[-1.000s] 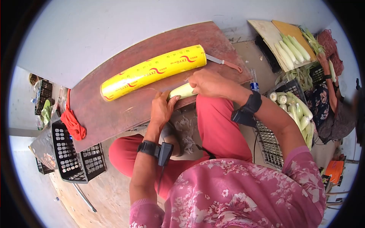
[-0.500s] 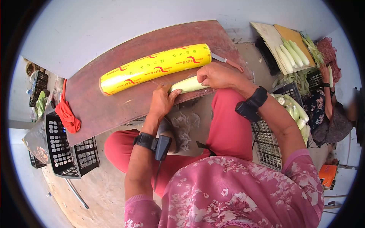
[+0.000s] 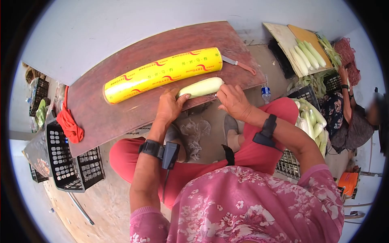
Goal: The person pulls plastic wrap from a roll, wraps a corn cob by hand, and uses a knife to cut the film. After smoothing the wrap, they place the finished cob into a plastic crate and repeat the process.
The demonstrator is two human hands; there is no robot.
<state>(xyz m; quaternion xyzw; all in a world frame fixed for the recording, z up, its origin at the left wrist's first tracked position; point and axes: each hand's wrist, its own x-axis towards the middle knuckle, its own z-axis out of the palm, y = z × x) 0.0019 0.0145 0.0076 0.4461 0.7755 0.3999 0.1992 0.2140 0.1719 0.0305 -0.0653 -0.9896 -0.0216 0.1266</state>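
Ear of corn: the pale ear of corn (image 3: 200, 87) is lying along the near edge of the worktop (image 3: 95, 121), just on the near side of the yellow roll of wrap (image 3: 162, 75).
Left hand: the left hand (image 3: 170, 104) is keeping its grip closed on the ear's left end, thumb lying on the near side.
Right hand: the right hand (image 3: 235, 102) is bending its fingers against the right end, thumb standing apart; whether that grip is pinching anything is not clear.
Roll: the roll is stretching across the middle of the worktop, filling the space behind the ear.
Knife: the knife (image 3: 245, 67) is resting beyond the roll's right end, its pink handle pointing toward the right edge.
Red cloth: the red cloth (image 3: 71, 124) is hanging over the left edge, above a black crate (image 3: 75, 162).
Bottle: a bottle (image 3: 266, 94) is standing near the worktop's right corner.
Right side: more ears (image 3: 308, 56) are lying on boards (image 3: 283, 42); others are filling a second crate (image 3: 288, 164) beside the person's knee. A co-worker's hand (image 3: 343, 75) is reaching near loose husks.
Surface: the reddish-brown worktop is showing scuffs and pale marks.
Room: a pale wall (image 3: 121, 24) is rising behind it; crumpled clear film (image 3: 196, 133) is lying on the floor below.
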